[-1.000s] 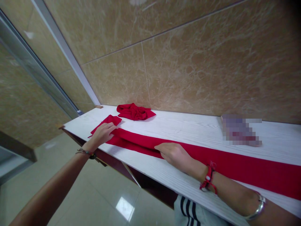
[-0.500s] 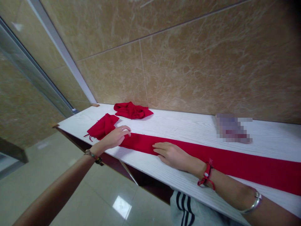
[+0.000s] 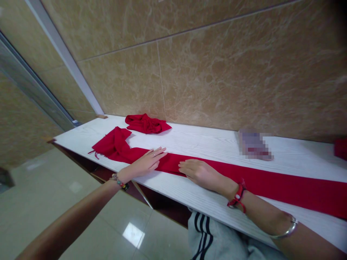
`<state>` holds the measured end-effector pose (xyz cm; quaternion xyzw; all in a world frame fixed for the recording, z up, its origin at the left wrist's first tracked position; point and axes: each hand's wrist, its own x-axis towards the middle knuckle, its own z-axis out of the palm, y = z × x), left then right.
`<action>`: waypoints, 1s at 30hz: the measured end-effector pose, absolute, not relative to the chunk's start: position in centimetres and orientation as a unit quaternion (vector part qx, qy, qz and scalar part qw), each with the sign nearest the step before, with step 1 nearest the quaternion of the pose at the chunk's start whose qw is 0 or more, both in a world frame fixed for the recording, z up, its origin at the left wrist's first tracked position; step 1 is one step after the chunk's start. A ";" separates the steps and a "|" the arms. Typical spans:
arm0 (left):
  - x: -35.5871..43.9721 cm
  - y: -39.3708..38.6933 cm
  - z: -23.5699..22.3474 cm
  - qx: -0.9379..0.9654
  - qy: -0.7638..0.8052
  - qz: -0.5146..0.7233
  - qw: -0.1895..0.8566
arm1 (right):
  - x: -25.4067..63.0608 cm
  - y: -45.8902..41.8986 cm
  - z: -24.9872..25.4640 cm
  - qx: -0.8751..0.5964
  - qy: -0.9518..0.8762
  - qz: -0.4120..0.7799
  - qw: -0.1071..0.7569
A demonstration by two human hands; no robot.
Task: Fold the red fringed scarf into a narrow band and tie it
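Red strip [image 3: 260,178] runs along table [image 3: 195,136], bunched at fringed end. Left hand [image 3: 145,162] flat on it, fingers extended; right hand [image 3: 200,172] loosely curled, grip unclear. Probably light, soft, limp; best pinched along long edges.

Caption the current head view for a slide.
Left hand and right hand on a long red cloth laid along a white tabletop.

Cloth strip [image 3: 260,178] along tabletop [image 3: 206,142], cloth bundle [image 3: 148,124] behind its left part.
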<state>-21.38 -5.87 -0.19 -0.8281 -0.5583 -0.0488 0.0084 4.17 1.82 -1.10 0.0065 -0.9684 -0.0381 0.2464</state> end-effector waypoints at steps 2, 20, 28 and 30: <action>-20.9 -6.0 0.0 -0.820 -0.569 -0.060 0.014 | 4.1 1.8 -1.3 0.015 -0.973 -0.025 0.231; -13.1 -4.0 -0.9 -0.816 -0.577 -0.022 -0.005 | 6.8 1.2 -1.3 -0.211 -0.973 0.035 0.089; -13.9 -4.3 -1.3 -0.780 -0.626 0.006 -0.003 | 13.5 1.1 -1.1 -0.344 -0.937 0.014 0.055; -13.9 -4.3 -0.9 -0.772 -0.636 0.017 -0.013 | 16.6 1.4 -1.7 -0.378 -0.924 -0.003 0.058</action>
